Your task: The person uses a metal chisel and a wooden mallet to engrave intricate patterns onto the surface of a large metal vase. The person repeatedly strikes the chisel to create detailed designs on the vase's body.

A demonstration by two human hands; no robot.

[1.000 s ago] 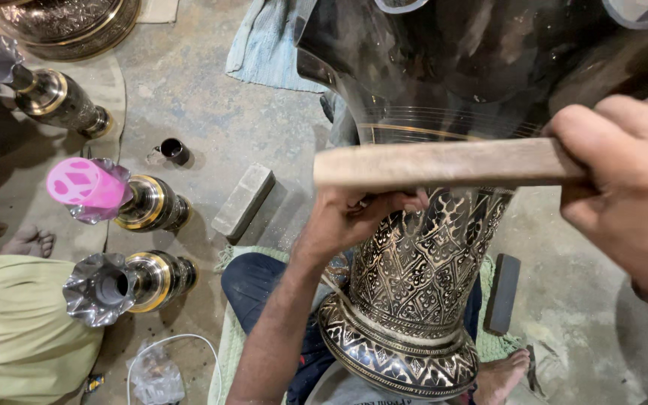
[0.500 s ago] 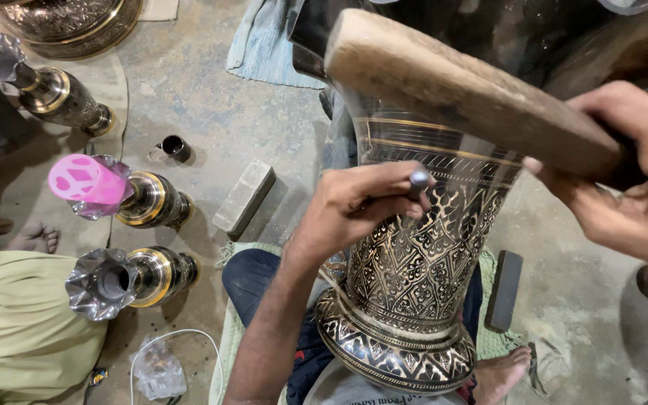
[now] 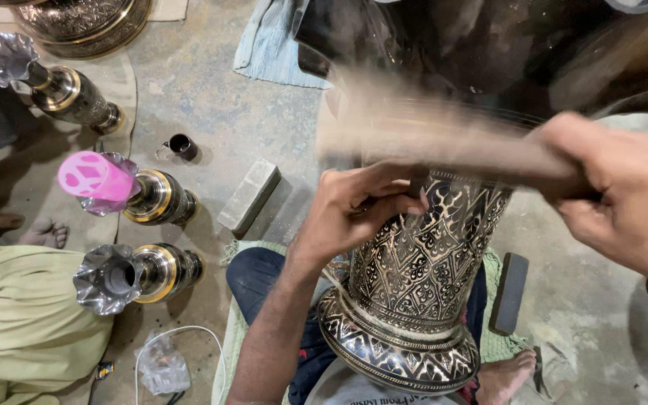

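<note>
A tall engraved metal vase [image 3: 421, 277] in black and silver stands tilted between my legs on a green mat [image 3: 500, 345]. My left hand [image 3: 358, 206] rests against its upper wall and is shut on a small metal chisel [image 3: 416, 184], tip against the pattern. My right hand [image 3: 624, 195] grips the handle of a wooden mallet [image 3: 429, 139]. The mallet is blurred by motion and lies just above the chisel and my left fingers. The vase's wide mouth fills the top of the view, dark and out of focus.
Three smaller fluted vases [image 3: 61, 86] [image 3: 148, 196] [image 3: 140, 274] lie on the concrete floor at left, one capped in pink [image 3: 91, 176]. Nearby are a grey block [image 3: 249, 195], a dark cup [image 3: 181, 144], a dark bar [image 3: 510, 292] and a blue cloth [image 3: 268, 45]. A person in green [image 3: 9, 330] sits lower left.
The mallet went from level, to raised and tilted, to swinging down in a blur over the chisel. My left hand stays on the vase with the chisel.
</note>
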